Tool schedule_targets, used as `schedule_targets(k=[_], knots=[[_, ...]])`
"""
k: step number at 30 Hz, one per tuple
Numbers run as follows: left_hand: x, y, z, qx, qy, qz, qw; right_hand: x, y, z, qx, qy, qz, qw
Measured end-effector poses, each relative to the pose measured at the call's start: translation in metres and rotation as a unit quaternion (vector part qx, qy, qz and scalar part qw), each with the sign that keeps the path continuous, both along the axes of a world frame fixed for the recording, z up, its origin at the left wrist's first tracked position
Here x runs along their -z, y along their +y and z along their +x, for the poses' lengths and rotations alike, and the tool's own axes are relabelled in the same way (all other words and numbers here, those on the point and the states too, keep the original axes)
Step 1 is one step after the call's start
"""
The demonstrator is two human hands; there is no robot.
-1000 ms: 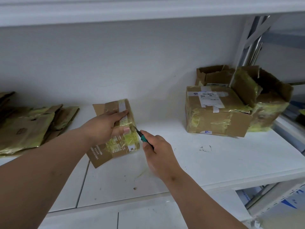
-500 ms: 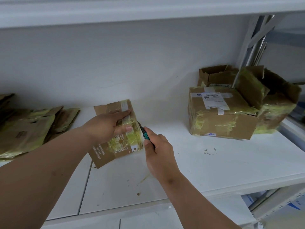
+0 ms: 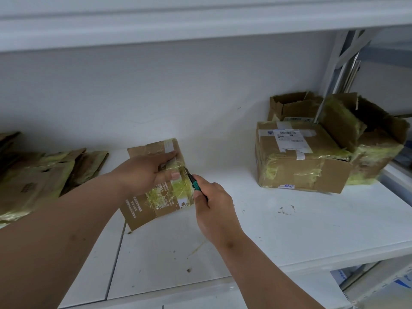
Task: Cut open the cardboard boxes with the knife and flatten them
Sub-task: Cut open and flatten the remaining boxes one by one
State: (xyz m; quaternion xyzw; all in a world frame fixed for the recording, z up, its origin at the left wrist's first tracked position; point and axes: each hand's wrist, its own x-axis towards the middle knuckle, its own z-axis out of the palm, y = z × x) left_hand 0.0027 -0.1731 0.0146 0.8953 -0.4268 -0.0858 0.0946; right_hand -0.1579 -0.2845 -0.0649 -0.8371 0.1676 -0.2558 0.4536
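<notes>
Near the middle of the white shelf stands one small cardboard box, wrapped in yellowish clear tape, with printed text on its front and a loose flap sticking out at its lower left. One left hand lies across the top of this box, its fingers stretched flat over the taped lid while the thumb presses the front face. One right hand is curled around a knife with a green handle, its fingers wrapped tight on the grip; the dark blade meets the box's upper right corner edge, just beside the left thumb. To the right, well apart, sit three more cardboard boxes: a sealed taped box with a white shipping label on top, an open box behind it against the wall, and a torn open box touching the sealed one's right side. At the far left of the shelf lies one loose pile of flattened cardboard, its pieces overlapping; their number cannot be counted. A white metal upright rises at the right behind the boxes.
</notes>
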Motion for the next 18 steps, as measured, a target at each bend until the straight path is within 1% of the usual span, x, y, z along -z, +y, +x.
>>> schedule_targets(k=[10, 18], knots=[[-0.001, -0.001, 0.004, -0.005, 0.007, -0.014, 1.000, -0.005, -0.001, 0.008, -0.001, 0.005, -0.024, 1.000], [0.004, -0.003, 0.007, -0.005, -0.002, -0.010, 1.000, 0.010, -0.001, 0.014, 0.002, 0.050, -0.020, 0.999]])
